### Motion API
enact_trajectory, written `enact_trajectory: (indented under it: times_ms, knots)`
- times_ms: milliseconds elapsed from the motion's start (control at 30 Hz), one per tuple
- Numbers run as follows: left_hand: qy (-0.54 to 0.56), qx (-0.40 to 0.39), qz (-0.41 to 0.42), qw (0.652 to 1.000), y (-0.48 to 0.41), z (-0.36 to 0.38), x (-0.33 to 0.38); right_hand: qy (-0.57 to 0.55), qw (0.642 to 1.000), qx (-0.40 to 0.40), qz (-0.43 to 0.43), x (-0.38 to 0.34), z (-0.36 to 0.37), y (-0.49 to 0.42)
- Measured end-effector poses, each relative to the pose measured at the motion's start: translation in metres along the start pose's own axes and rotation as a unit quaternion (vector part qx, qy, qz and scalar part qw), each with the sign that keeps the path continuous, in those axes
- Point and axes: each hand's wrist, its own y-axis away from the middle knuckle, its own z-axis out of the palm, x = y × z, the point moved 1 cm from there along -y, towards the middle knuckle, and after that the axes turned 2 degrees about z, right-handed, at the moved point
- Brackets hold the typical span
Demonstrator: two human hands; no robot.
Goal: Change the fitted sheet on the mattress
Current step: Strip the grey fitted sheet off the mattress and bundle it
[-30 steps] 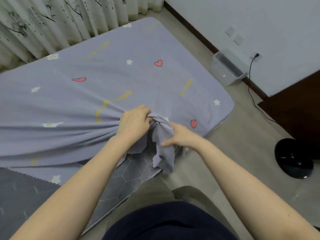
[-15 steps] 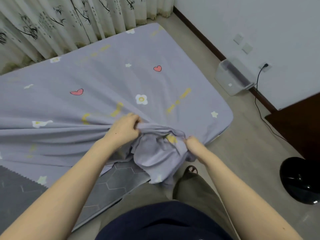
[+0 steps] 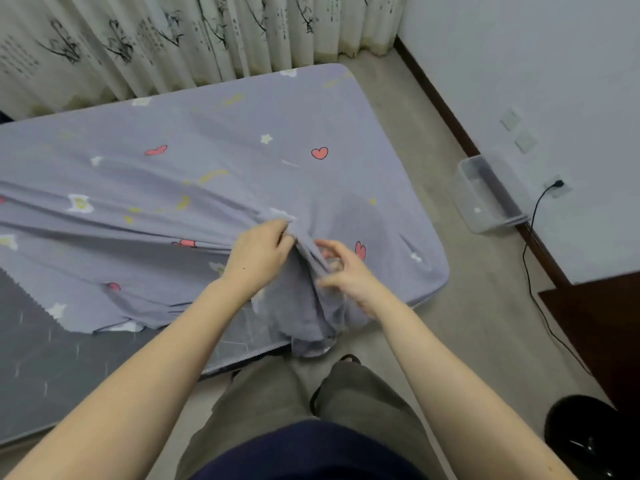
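A: What is shown beyond the fingers (image 3: 277,226)?
B: Pale curtains (image 3: 173,39) printed with dark bamboo sprays are hung there, down to the floor (image 3: 467,323).
A: And right of the fingers?
B: A white wall (image 3: 536,64) edged by a dark skirting board (image 3: 436,98) is seen; a clear plastic bin (image 3: 485,199) is set against it, beside a plugged socket (image 3: 557,187) and black cable (image 3: 524,254). Nearer, dark wooden furniture (image 3: 595,327) and a glossy black object (image 3: 588,441) are placed.

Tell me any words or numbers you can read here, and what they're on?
Nothing can be read.
On the curtain: dark marks like writing, too blurred to read.
On the plastic box: a pale spot, too small to read.
On the sheet: only hearts, stars, flowers; no words.
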Motion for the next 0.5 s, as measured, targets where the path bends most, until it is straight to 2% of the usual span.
enact_trajectory:
  times_ms: [67,133,200,267,333,400,500]
  knots:
    - [0.055,0.020,-0.015,0.998,0.000,-0.007,0.009,0.160,0.987,-0.020,0.023,0.036,-0.005,-0.010]
    - [0.107,0.038,-0.029,0.993,0.001,-0.014,0.012,0.291,0.952,-0.034,0.084,0.072,-0.006,-0.017]
    - [0.154,0.062,-0.043,0.985,-0.001,-0.021,0.011,0.364,0.922,-0.054,0.119,0.101,-0.006,-0.023]
    - [0.173,0.067,-0.051,0.981,-0.007,-0.026,0.011,0.351,0.929,-0.049,0.104,0.113,-0.003,-0.027]
    - [0.196,0.055,-0.049,0.978,-0.016,-0.028,0.012,0.259,0.961,-0.012,0.091,0.109,0.002,-0.028]
    - [0.222,0.053,-0.042,0.973,-0.026,-0.031,0.014,0.200,0.975,0.022,0.092,0.098,0.007,-0.034]
    - [0.259,0.046,-0.035,0.964,-0.042,-0.031,0.017,0.251,0.963,0.042,0.092,0.080,0.009,-0.053]
